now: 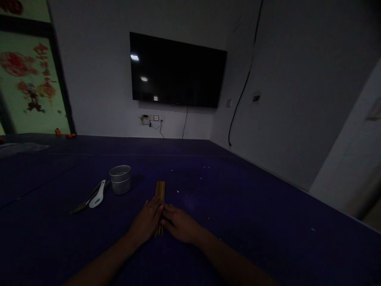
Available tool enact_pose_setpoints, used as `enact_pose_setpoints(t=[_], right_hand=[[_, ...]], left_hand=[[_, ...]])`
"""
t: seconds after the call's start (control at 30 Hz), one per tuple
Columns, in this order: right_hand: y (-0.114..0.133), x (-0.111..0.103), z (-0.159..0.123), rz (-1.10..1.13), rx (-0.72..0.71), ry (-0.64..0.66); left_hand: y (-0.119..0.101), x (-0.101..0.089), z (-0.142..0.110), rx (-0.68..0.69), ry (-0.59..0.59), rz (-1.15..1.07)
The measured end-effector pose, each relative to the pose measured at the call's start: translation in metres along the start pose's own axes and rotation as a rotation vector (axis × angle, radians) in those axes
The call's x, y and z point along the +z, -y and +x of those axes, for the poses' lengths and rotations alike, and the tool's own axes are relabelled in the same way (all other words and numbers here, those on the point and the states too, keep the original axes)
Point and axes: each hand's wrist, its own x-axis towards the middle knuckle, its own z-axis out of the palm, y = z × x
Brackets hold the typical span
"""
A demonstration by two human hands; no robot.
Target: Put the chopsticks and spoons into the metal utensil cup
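Note:
A bundle of several brown chopsticks [160, 190] lies lengthwise on the dark blue surface, pointing away from me. My left hand [145, 219] closes over the middle of the bundle from its left side. From the right, my right hand [183, 225] presses its fingers against the same chopsticks, meeting the left fingers. Both hands hide the middle of the bundle, while its far ends and near tips show. To the left stand a grey metal cup [120, 184] and, beside it, a white soup spoon [98, 196] lying against dark long-handled utensils [81, 206].
Small white scraps [177, 192] dot the dark blue surface [253, 230]. Clear plastic [22, 148] and orange objects [58, 131] sit at the far left. A television [177, 71] hangs on the back wall, and a black cable [242, 97] runs down the right wall.

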Motion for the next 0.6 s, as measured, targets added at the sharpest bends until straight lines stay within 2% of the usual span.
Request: enact_pose_setpoints(t=[0.27,0.6], right_hand=[[-0.0004,0.0018,0.0003,-0.016,0.049,-0.038],[0.0046,-0.0057,0.0002,0.060,0.013,0.035]], left_hand=[[0.0048,0.0052,-0.0009,0.012,0.016,0.066],[0.0050,0.0068,-0.0004,0.046,-0.031,0.111]])
